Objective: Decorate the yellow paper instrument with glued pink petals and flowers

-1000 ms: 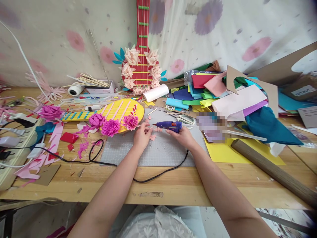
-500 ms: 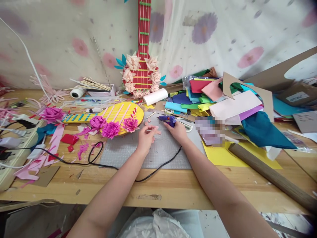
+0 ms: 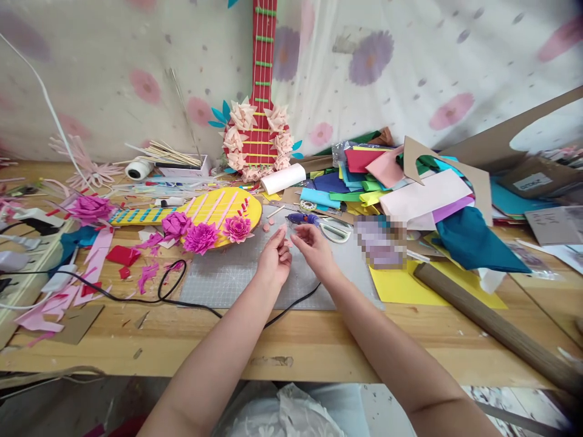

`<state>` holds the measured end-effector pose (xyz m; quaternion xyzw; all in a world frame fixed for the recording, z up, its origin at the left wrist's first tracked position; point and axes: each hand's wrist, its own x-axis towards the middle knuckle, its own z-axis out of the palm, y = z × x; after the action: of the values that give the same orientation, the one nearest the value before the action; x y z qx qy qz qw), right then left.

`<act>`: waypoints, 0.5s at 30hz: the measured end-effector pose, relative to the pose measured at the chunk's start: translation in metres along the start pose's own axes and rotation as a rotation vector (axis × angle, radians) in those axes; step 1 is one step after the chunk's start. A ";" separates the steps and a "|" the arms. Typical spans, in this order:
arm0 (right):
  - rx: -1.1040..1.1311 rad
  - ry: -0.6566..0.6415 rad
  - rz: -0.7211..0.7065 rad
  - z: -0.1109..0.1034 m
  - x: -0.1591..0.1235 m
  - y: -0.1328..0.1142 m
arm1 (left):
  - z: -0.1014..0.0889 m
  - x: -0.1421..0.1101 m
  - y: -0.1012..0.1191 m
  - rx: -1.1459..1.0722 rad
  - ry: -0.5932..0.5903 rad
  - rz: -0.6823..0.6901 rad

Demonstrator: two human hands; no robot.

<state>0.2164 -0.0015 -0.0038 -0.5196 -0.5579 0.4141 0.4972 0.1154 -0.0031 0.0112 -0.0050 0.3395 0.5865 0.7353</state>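
Over the grey cutting mat, my left hand pinches a small pale pink paper piece between thumb and fingertips; its other fingers are curled in. My right hand is just beside it, fingers bent and thumb apart, with nothing visible in them. The blue hot glue gun lies on the mat right behind my right hand, which hides part of it. White-handled scissors lie to its right. A few small pink bits rest on the mat behind my left hand.
A yellow paper guitar with magenta flowers lies at left, and a red one stands behind. Coloured paper is heaped at right, near a brown roll. The black cord crosses the table from a power strip.
My right hand has let go of the glue gun, which now lies on the mat, and has moved in close to my left hand. The left hand has turned, still pinching the pink piece.
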 end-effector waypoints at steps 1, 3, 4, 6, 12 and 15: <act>0.106 -0.015 0.064 0.007 0.004 -0.001 | -0.001 0.001 0.000 0.012 0.000 0.003; 0.254 -0.042 0.169 0.019 0.010 -0.001 | -0.003 0.002 0.000 0.038 0.005 0.019; 0.302 -0.052 0.207 0.023 0.012 0.000 | -0.004 0.002 0.001 0.045 0.008 0.028; 0.361 -0.061 0.245 0.029 0.014 0.003 | -0.006 0.003 0.002 0.050 0.016 0.039; 0.353 0.010 0.173 0.030 0.015 0.006 | -0.011 0.005 0.006 0.096 0.009 0.007; 0.333 0.018 0.102 0.029 0.018 0.003 | -0.013 0.002 0.008 0.215 0.017 -0.047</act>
<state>0.1894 0.0178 -0.0094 -0.4614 -0.4502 0.5208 0.5595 0.1025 -0.0044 0.0028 0.0608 0.4065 0.5293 0.7423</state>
